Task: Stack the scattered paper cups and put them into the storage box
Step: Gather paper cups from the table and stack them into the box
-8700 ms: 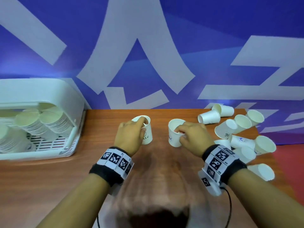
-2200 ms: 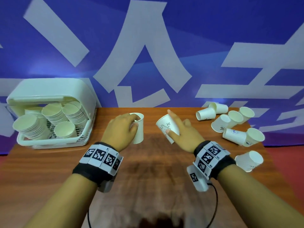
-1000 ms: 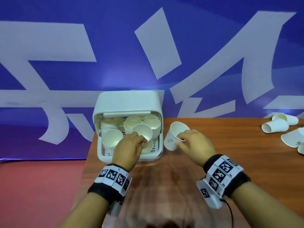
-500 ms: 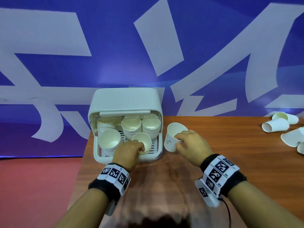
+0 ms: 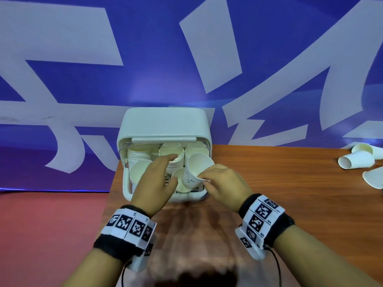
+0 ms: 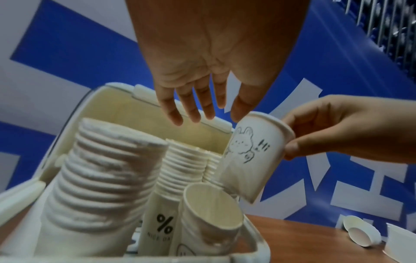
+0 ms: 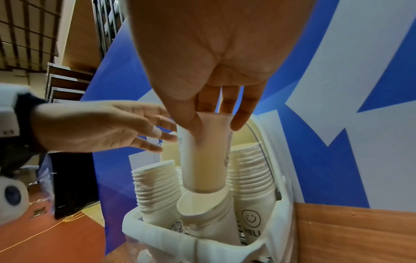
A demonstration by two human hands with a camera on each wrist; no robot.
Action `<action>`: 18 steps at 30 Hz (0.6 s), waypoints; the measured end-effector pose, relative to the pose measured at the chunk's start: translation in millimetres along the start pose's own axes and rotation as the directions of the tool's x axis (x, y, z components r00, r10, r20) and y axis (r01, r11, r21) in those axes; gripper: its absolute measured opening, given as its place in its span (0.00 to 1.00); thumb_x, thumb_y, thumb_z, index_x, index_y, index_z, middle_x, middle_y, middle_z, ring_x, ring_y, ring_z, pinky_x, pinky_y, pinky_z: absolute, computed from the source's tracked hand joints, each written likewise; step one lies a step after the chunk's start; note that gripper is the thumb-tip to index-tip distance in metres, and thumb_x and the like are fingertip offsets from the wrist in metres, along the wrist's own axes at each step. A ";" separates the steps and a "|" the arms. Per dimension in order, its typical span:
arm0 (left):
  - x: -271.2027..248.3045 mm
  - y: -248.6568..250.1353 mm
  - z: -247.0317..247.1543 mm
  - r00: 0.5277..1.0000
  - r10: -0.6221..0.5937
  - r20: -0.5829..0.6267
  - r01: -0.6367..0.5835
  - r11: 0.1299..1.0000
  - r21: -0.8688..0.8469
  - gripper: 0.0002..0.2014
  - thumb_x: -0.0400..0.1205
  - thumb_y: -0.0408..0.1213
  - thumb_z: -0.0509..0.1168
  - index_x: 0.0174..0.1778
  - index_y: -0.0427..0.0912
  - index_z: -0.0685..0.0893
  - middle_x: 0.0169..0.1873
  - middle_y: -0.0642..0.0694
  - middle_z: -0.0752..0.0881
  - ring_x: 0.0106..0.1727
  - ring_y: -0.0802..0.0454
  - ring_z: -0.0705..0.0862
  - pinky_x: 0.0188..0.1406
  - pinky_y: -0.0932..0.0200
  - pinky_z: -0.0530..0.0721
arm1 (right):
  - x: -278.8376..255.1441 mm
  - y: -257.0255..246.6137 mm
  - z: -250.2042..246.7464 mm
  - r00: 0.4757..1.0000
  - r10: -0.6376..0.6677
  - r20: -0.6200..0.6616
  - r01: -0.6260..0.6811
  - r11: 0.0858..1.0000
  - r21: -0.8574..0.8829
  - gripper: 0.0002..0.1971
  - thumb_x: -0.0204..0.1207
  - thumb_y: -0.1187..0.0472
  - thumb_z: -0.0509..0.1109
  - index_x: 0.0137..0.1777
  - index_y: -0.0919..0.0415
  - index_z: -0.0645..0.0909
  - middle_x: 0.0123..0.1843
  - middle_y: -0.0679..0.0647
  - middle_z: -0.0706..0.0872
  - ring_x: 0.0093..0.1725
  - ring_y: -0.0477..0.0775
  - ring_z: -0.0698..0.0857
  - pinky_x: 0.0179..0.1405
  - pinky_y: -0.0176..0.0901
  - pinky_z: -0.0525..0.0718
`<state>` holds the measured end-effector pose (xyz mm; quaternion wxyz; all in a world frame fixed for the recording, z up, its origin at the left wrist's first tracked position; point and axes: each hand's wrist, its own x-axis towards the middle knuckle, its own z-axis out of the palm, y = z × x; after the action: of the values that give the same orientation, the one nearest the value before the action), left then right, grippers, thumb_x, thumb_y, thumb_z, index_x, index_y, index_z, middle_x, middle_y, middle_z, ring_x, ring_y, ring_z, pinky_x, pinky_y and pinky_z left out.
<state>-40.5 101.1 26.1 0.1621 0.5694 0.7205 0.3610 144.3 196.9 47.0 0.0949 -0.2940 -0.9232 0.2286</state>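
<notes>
The white storage box [image 5: 126,179] stands at the table's far left corner with its lid raised, and holds several tall stacks of paper cups [image 5: 138,156]. A short stack [image 5: 179,184] leans at its front. My right hand [image 5: 204,177] pinches a rabbit-printed paper cup [image 5: 192,172] by the rim, upright, with its base just above that short stack [image 7: 202,208]. My left hand [image 5: 174,167] hovers over the box with straight, spread fingers [image 6: 202,110] and holds nothing. In the left wrist view the rabbit-printed cup [image 6: 252,153] hangs over the short stack's mouth [image 6: 211,206].
Several loose cups [image 5: 356,160] lie on their sides at the far right of the wooden table [image 5: 269,183]. The table's left edge runs just beside the box, with red floor [image 5: 51,224] below. A blue and white wall rises directly behind.
My left hand has let go of its cup on the short stack in the box and spread open above it. My right hand has carried the rabbit cup left, over the box.
</notes>
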 end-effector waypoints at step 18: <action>-8.3 5.2 -2.9 0.996 -0.056 0.072 0.050 0.996 0.079 0.32 0.76 0.32 0.67 0.76 0.48 0.67 0.70 0.49 0.72 0.71 0.49 0.69 0.68 0.60 0.65 | 11.8 -3.1 14.3 0.968 0.078 0.240 -0.050 0.991 -0.120 0.19 0.77 0.61 0.63 0.68 0.50 0.78 0.63 0.49 0.83 0.66 0.51 0.75 0.66 0.43 0.73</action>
<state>-36.2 92.8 30.2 0.1762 0.5690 0.7423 0.3069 128.8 196.3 36.5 -0.0438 -0.2983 -0.9293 0.2134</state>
